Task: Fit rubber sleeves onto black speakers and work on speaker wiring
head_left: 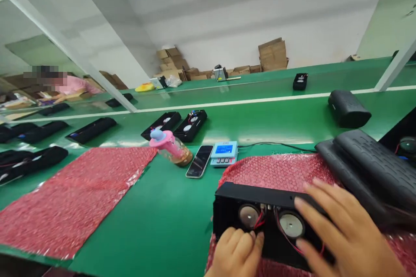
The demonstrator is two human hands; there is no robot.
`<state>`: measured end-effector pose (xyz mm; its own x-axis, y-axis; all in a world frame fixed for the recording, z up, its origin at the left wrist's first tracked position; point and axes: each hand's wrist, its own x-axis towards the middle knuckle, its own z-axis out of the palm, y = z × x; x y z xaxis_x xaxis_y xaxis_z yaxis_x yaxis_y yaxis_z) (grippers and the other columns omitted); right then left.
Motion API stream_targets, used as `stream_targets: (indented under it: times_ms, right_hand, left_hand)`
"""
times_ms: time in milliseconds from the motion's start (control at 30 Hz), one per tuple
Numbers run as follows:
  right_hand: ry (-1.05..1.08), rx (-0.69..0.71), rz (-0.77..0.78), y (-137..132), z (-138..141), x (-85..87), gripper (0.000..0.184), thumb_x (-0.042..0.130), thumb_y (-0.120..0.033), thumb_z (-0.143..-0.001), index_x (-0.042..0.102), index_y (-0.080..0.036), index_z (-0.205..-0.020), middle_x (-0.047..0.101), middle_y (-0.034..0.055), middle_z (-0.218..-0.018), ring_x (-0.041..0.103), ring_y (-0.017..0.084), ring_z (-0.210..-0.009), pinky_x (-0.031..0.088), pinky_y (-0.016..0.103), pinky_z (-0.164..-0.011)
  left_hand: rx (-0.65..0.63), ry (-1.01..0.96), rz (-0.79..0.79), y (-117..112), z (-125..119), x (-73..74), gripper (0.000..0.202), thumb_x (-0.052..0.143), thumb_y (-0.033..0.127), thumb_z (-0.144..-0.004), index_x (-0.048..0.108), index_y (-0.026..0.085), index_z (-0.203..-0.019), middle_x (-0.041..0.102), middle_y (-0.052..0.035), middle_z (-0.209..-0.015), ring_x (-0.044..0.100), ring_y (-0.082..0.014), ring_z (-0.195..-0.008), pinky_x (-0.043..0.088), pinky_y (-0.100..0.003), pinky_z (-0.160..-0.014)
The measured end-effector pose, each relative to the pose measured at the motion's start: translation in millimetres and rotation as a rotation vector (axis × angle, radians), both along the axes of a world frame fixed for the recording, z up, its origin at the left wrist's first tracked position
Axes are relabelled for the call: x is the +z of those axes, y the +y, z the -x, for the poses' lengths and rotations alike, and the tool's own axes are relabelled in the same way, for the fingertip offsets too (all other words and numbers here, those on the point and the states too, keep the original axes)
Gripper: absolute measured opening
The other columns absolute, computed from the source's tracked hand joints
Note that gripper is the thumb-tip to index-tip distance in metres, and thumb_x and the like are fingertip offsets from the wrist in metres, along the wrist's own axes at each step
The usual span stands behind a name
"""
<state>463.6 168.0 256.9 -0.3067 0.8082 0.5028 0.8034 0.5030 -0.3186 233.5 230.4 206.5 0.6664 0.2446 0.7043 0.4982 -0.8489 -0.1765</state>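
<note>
In the head view, our left hand [238, 249] is curled at the near side of the black housing [272, 246], thumb and fingertips drawn together just below the red wires [259, 221]; we cannot tell whether a wire is pinched between them. Our right hand [349, 227] is spread wide over the housing's right end, slightly blurred, so we cannot tell whether it touches. The housing lies open side up on red bubble wrap [276, 171], in front of us, showing two round silver-backed speakers [291, 225] with thin wires running between its walls.
</note>
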Motion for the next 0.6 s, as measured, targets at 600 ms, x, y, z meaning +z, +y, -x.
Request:
stream_targets:
  times_ms: [600]
  right_hand:
    - [0.325,0.047,0.664,11,-18,-44.3,0.029,0.037,-0.022,-0.091,0.065,-0.019,-0.097,0.068,0.0063,-0.094,0.062,0.020,-0.088,0.050,0.030,-0.076]
  left_hand:
    - [0.191,0.098,0.607,-37,-29,8.5,0.036,0.049,0.042,-0.086,0.057,0.014,-0.106,0.061,-0.0116,-0.100,0.056,-0.0258,-0.090,0.048,-0.041,-0.077]
